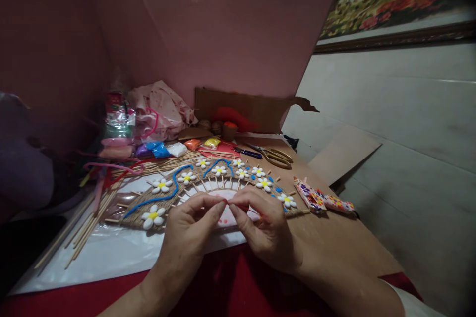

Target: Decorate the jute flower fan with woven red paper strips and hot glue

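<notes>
Across the brown board (338, 235) and white sheet (126, 257), the twine arch (199, 182) was laid lengthwise left to right, its bulge pointed away. At its open side, by the left hand (191, 220) and right hand (269, 228), 1 tiny reddish piece (226, 202) was pinched, its axis unclear.

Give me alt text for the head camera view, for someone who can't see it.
A person's left hand and right hand pinch close together before a twine-covered arch bearing white flowers with yellow centres and wavy blue lines. Thin wooden sticks lie to the left; coloured packets and gold-handled scissors lie behind.
</notes>
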`<state>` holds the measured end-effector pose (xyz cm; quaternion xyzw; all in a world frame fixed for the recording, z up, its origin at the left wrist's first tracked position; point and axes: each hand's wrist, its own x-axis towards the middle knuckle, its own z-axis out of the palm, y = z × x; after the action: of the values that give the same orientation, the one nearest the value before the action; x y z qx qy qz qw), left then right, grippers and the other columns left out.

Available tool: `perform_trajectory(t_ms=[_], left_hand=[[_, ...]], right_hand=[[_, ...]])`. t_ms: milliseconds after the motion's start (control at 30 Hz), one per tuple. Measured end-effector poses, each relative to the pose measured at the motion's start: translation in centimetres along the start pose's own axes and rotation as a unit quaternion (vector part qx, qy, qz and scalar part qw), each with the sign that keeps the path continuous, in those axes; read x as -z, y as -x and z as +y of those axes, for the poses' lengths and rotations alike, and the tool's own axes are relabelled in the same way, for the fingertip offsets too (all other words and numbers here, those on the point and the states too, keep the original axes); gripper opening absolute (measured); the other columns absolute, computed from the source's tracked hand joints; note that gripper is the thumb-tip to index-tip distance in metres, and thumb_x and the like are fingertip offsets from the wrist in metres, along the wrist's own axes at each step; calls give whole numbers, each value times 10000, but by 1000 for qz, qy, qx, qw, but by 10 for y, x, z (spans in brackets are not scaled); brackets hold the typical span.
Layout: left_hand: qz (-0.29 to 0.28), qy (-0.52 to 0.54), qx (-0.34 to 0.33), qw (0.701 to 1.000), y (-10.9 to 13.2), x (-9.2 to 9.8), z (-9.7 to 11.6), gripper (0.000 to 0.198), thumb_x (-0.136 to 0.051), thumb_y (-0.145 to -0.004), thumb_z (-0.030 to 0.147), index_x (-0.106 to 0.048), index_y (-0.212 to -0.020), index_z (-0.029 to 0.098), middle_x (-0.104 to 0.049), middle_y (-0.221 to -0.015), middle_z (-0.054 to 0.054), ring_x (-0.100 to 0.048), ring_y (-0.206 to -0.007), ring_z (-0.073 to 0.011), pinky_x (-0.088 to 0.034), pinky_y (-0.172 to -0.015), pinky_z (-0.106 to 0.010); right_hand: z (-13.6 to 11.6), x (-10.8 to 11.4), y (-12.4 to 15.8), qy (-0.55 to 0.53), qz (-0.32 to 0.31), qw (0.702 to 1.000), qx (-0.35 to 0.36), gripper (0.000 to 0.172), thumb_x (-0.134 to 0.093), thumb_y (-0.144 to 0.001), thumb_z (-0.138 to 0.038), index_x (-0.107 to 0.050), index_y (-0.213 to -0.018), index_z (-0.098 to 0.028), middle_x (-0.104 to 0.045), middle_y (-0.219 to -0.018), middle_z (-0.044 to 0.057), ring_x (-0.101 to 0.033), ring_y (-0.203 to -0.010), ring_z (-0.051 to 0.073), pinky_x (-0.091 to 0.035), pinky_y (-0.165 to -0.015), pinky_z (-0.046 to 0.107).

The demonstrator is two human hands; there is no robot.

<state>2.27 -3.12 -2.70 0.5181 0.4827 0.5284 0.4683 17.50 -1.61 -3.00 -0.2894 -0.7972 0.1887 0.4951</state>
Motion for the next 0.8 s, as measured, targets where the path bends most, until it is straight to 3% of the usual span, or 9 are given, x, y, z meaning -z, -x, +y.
perform_trajectory(t_ms=[200, 367, 567, 800], left_hand=[[24, -37, -44, 998, 1, -3, -4, 172, -641, -719, 342, -703, -740, 183, -678, -780, -52, -591, -747, -203, -450, -673, -294], [43, -48, -30, 997, 2, -4, -3, 160, -647, -712, 332, -710, -726, 185, -676, -743, -35, -587, -699, -180, -443, -634, -271], [65, -43, -9, 997, 2, -6, -4, 157, -668, -694, 326, -735, -764, 202, -691, -784, -37, -609, -739, -190, -445, -620, -263], [74, -30, -8, 997, 3, -7, 0, 141, -682, -670, 287, -758, -771, 225, -706, -813, -41, -621, -837, -217, -474, -765, -305]], right_hand=[[5, -2, 4, 65, 12, 995, 80, 179, -516, -829, -87, -588, -962, -183, -637, -859, 60, -590, -825, 186, -486, -737, 351], [7, -2, 5, 149, -13, 983, 108, 177, -504, -836, -95, -579, -987, -148, -631, -890, 87, -576, -844, 193, -491, -736, 351], [5, -3, 3, 192, -13, 974, 121, 168, -493, -838, -104, -591, -974, -123, -627, -892, 101, -569, -824, 199, -497, -713, 352], [6, -4, 3, 203, -7, 972, 116, 152, -505, -835, -95, -590, -960, -106, -626, -901, 105, -566, -842, 198, -490, -735, 351]])
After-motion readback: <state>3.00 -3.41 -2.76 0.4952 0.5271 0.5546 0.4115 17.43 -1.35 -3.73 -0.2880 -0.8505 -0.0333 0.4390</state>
